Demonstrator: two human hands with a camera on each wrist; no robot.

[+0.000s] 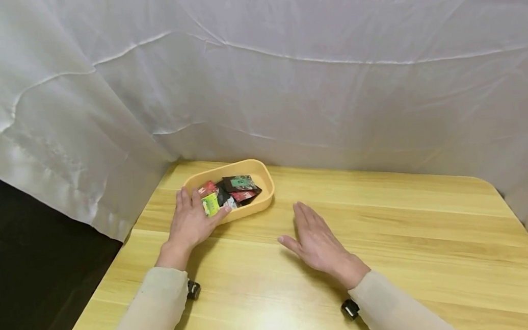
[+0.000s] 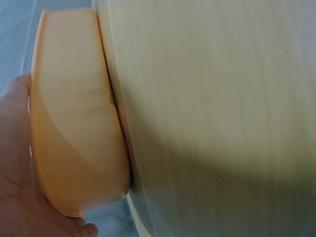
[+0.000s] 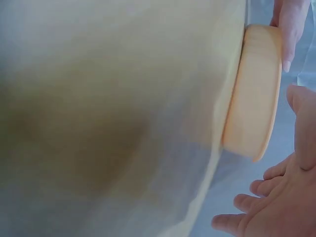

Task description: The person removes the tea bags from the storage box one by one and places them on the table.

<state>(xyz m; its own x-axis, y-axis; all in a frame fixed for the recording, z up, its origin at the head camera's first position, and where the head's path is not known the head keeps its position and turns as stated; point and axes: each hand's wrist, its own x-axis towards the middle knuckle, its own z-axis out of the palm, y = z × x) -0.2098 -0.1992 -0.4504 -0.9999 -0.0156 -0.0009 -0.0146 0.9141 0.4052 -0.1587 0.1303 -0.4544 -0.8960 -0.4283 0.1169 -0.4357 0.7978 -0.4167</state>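
A yellow plastic storage tray [image 1: 268, 195] stands at the back left of the wooden table. In it lies a loose pile of small packets: a black one with a green panel [image 1: 241, 182], a yellow-green packet [image 1: 210, 205] and several red or dark ones. My left hand [image 1: 193, 222] grips the tray's left end, its thumb over the near rim and its fingers at the corner. The left wrist view shows this hand [image 2: 15, 163] along the tray's rim [image 2: 38, 143]. My right hand [image 1: 317, 243] holds nothing; its fingers are extended, the thumb apart, to the right of the tray.
Pale grey cloth [image 1: 314, 95] hangs behind the table [image 1: 415, 226] and along its left and right sides. A dark area [image 1: 33, 283] lies beyond the left edge. Small black devices [image 1: 350, 309] sit at both wrists.
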